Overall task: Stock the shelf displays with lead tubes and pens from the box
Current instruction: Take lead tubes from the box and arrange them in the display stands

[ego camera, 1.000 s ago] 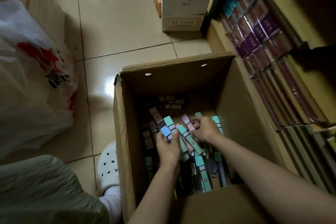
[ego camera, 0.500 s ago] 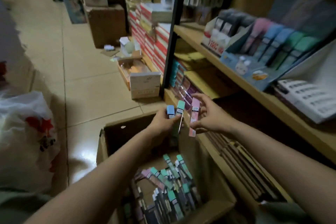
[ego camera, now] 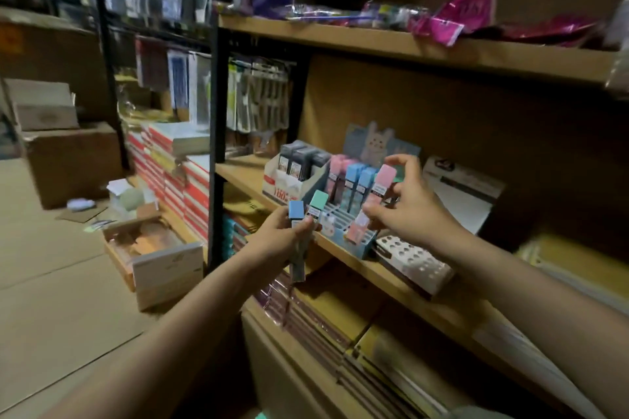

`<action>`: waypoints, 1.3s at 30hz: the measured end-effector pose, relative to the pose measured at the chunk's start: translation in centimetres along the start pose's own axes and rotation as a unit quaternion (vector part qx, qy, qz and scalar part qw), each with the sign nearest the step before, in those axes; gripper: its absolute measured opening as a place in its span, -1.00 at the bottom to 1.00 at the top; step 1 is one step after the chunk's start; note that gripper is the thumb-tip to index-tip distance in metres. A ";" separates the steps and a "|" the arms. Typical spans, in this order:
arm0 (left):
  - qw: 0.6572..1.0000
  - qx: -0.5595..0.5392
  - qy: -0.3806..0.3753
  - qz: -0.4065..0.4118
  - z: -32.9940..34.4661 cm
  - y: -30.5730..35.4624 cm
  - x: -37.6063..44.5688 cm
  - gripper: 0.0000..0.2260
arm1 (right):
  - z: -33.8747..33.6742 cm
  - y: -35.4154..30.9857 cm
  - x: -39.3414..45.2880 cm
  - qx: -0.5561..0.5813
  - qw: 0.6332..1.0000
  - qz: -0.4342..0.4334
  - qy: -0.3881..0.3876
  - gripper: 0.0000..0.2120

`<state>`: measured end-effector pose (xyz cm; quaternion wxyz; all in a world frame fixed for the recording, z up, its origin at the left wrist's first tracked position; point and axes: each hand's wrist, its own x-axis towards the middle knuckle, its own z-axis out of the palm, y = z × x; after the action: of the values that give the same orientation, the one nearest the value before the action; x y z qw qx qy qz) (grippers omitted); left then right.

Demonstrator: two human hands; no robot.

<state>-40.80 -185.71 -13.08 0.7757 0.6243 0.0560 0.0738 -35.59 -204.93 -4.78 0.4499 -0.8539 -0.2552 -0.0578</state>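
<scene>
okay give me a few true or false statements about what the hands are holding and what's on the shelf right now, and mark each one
1. The right hand holds a pink-capped lead tube over the blue display rack. True.
2. The left hand holds nothing. False: it grips a blue-capped tube and a green-capped tube.
3. Pink and blue tubes already stand in the rack. True.
4. The rack sits on the floor. False: it sits on the wooden shelf.
5. A box of dark tubes stands to the rack's left. True.
</scene>
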 end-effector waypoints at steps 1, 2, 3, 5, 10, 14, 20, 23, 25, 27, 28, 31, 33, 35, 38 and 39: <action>1.000 -0.019 0.001 0.005 0.2 0.3 0.5 -0.81 | -0.5 0.1 0.4 0.002 1.000 0.003 0.004 -0.41; 0.999 -0.042 0.001 0.011 0.4 0.6 1.0 -0.82 | -0.9 0.2 0.8 0.002 1.000 0.005 0.007 -0.42; 0.998 -0.064 0.000 0.014 0.5 0.7 1.5 -0.83 | -1.1 0.4 1.1 -0.002 1.000 0.006 0.012 -0.42; 0.997 -0.081 -0.002 0.011 0.6 0.5 2.3 -0.83 | -1.3 0.8 1.8 -0.023 0.999 0.000 0.029 -0.43; 0.998 -0.066 0.015 0.015 -1.1 0.4 4.0 -0.85 | -0.9 0.9 3.8 -0.124 0.986 -0.054 0.099 -0.49; 0.997 -0.067 0.006 0.043 -2.7 1.3 5.2 -0.86 | 0.2 0.2 6.3 -0.204 0.967 -0.105 0.111 -0.50; 0.994 -0.103 0.029 0.037 -4.4 1.3 6.0 -0.81 | 3.5 -0.3 10.6 -0.276 0.945 -0.147 0.097 -0.50; 0.994 -0.098 0.033 0.028 -5.0 0.8 5.9 -0.81 | 4.6 0.0 12.0 -0.299 0.941 -0.122 0.099 -0.50; 0.994 -0.099 0.038 0.023 -5.3 0.6 6.1 -0.78 | 5.0 0.5 12.7 -0.311 0.940 -0.100 0.100 -0.53; 0.994 -0.101 0.035 0.023 -5.4 0.4 6.3 -0.77 | 5.2 1.1 13.3 -0.317 0.938 -0.088 0.106 -0.55; 0.994 -0.102 0.034 0.023 -5.4 0.3 6.4 -0.77 | 5.3 1.4 13.5 -0.318 0.937 -0.086 0.111 -0.55; 0.994 -0.099 0.029 0.020 -5.3 0.1 6.5 -0.76 | 5.9 1.9 14.1 -0.327 0.933 -0.082 0.123 -0.57; 0.995 -0.098 0.027 0.018 -5.4 0.1 6.6 -0.75 | 6.2 2.0 14.2 -0.323 0.934 -0.080 0.127 -0.57; 0.995 -0.098 0.028 0.019 -5.5 0.1 6.6 -0.74 | 6.3 2.2 14.2 -0.324 0.935 -0.076 0.126 -0.58; 0.995 -0.096 0.034 0.020 -5.6 0.0 6.5 -0.75 | 6.2 2.7 13.8 -0.338 0.930 -0.084 0.118 -0.59; 0.995 -0.096 0.035 0.018 -5.6 0.0 6.5 -0.75 | 6.1 2.8 13.7 -0.346 0.926 -0.092 0.118 -0.59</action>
<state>-35.41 -179.14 -14.22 0.8283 0.5446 0.0645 0.1147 -23.21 -196.11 -5.98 0.1461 -0.9163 -0.2417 -0.2840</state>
